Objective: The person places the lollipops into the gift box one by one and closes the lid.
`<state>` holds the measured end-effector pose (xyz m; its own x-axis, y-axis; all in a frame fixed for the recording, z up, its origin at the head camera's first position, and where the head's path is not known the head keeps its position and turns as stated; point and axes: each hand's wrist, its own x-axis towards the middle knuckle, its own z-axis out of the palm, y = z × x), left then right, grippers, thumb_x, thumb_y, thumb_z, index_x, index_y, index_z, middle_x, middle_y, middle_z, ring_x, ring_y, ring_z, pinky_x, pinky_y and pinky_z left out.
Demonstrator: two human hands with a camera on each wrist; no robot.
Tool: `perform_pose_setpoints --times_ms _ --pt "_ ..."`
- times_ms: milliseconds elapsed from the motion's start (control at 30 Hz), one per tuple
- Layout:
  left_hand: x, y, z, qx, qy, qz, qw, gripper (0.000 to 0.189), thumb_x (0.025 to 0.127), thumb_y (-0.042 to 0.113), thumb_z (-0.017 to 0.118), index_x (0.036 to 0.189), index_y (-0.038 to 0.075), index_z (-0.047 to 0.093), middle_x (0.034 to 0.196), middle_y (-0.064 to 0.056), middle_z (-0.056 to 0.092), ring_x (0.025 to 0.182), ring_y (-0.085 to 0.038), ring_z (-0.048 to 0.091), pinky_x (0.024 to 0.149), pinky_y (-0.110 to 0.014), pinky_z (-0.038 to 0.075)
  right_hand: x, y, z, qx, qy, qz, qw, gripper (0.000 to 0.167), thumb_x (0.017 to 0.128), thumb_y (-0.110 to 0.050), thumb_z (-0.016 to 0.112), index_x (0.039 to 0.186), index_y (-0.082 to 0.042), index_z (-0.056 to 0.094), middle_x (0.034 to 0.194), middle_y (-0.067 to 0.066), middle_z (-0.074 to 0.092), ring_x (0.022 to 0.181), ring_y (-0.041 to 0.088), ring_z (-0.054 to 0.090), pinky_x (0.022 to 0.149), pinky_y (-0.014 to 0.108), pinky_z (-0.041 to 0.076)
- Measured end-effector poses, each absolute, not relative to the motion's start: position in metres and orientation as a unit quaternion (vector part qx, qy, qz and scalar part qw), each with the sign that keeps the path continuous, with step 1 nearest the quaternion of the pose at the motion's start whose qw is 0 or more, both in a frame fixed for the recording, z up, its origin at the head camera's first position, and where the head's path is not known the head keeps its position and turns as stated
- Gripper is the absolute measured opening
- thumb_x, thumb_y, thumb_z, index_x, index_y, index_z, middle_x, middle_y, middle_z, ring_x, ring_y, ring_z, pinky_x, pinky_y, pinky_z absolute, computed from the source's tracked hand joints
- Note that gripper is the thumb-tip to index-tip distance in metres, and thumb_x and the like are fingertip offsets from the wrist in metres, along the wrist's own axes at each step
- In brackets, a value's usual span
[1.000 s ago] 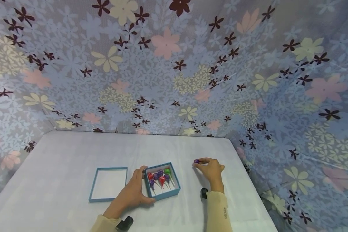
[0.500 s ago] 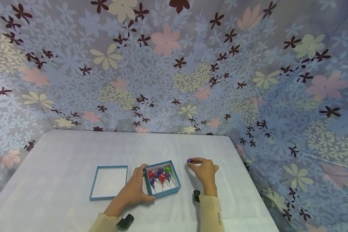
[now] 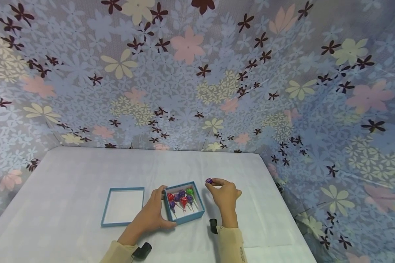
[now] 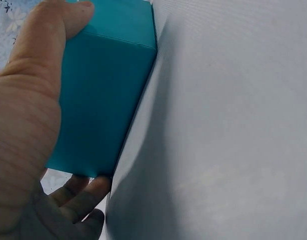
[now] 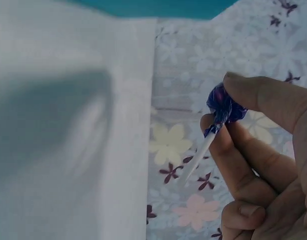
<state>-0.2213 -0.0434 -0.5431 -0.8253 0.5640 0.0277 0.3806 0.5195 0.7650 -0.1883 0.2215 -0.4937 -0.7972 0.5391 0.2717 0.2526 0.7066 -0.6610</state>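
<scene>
My left hand point(image 3: 151, 214) grips the left side of a blue box point(image 3: 189, 219), thumb at the near side and fingers at the far corner. In the left wrist view the thumb and fingers span the teal wall point(image 4: 103, 100) of that box. Several wrapped lollipops point(image 3: 183, 201), in red, purple and green, lie inside it on a white bottom. To the right of the box, my right hand point(image 3: 226, 195) pinches a purple-wrapped lollipop point(image 5: 221, 105) between thumb and fingertips. Its white stick points down and to the left in the right wrist view.
A blue-edged lid point(image 3: 123, 189) with a white inside lies left of the box, partly behind the left forearm. White cloth point(image 3: 85, 168) covers the table. Flowered fabric point(image 3: 184, 91) hangs behind it and on the sides.
My right hand has moved left towards the box with the purple lollipop in its fingers. The left hand and the box have stayed in place.
</scene>
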Motion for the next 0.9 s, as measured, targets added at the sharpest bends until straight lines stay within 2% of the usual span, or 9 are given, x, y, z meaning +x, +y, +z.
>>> perform_pose_setpoints --times_ms 367,900 --pt "-0.22 -0.044 -0.542 0.275 0.863 0.409 0.113 0.136 0.057 0.051 0.095 0.157 0.008 0.016 0.144 -0.019 0.036 0.135 -0.034 0.044 0.111 -0.053 0.041 -0.187 0.208 -0.494 -0.224 -0.886 0.329 0.239 0.024 0.078 -0.037 0.086 0.091 -0.018 0.082 0.078 -0.008 0.076 0.088 0.022 0.068 0.082 0.047 0.025" --pt "-0.22 -0.044 -0.541 0.267 0.868 0.404 0.114 0.136 0.056 0.054 0.095 0.157 0.008 0.016 0.145 -0.02 0.036 0.134 -0.035 0.046 0.109 -0.053 0.044 -0.181 0.194 -0.484 -0.218 -0.879 0.342 0.25 0.025 0.078 -0.037 0.087 0.091 -0.016 0.082 0.079 -0.006 0.076 0.088 0.024 0.068 0.082 0.049 0.025"
